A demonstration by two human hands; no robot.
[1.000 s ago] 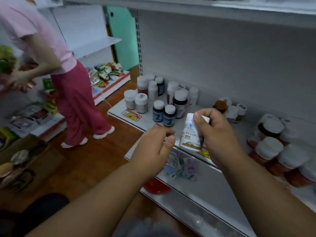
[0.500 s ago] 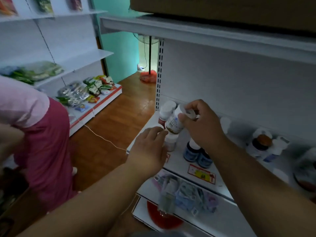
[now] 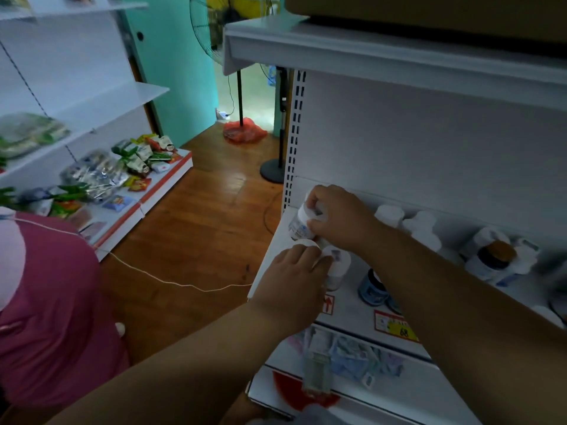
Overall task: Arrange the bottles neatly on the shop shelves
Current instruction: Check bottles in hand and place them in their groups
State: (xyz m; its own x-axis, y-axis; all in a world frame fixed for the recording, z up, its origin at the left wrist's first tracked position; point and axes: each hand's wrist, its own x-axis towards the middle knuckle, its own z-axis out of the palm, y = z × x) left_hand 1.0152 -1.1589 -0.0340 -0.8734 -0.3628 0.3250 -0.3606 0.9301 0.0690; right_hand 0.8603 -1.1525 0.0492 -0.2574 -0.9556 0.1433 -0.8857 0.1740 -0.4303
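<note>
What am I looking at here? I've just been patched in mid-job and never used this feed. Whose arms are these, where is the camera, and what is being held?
There is no machine. The camera sits on a person's head and looks forward and down, so the two bare arms reaching in from the bottom are the wearer's own.

The right hand grips a white bottle, tilted, near the left end of the white shelf. The left hand rests on the white cap of another bottle just in front; whether it grips is unclear.

More bottles stand on the shelf: a white-capped one beside the left hand, a blue one, and others further right. A yellow price tag marks the shelf edge. The person in pink on the left is someone else.
</note>
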